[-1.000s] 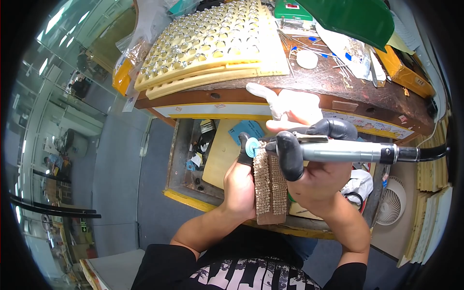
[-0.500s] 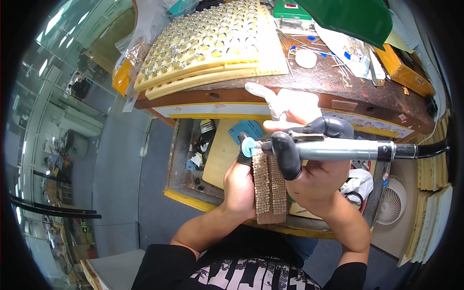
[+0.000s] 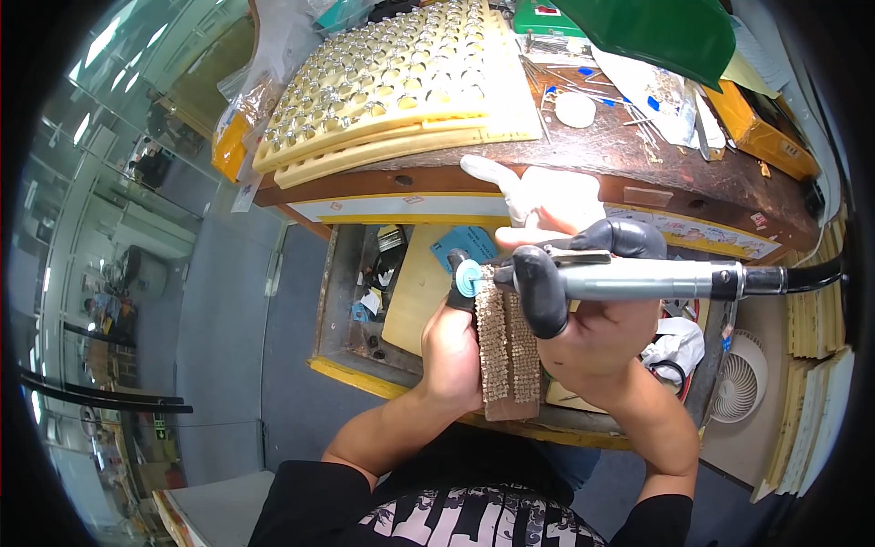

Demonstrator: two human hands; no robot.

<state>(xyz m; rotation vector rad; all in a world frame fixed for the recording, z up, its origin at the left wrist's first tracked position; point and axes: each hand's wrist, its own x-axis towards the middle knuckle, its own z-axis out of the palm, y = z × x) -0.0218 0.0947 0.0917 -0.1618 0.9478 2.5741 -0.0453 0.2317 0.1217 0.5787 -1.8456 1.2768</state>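
Note:
My right hand [image 3: 597,333] is closed around a silver rotary handpiece [image 3: 665,279], held almost level, with a black cable running off to the right. Black finger cots cover its thumb and index finger; a raised finger wears a white one. At the handpiece's tip, a small pale-blue round disc [image 3: 468,278] sits against or right beside the far end of a narrow brown block [image 3: 512,411]. Rows of small, rough metallic pieces [image 3: 494,356] line that block. My left hand [image 3: 451,351] grips the block from the left, its black-covered thumb beside the disc; its other fingers are hidden.
An open drawer [image 3: 354,381] with assorted items lies beneath my hands. On the wooden bench [image 3: 620,150] stand yellow trays [image 3: 392,137] of shiny rings, loose metal burs, a white round piece [image 3: 575,110] and a green cover [image 3: 665,41]. A white fan [image 3: 738,383] is at the right.
Almost nothing differs. The handpiece's rear end has dipped very slightly, while both hands keep their hold and the disc stays at the block's far end.

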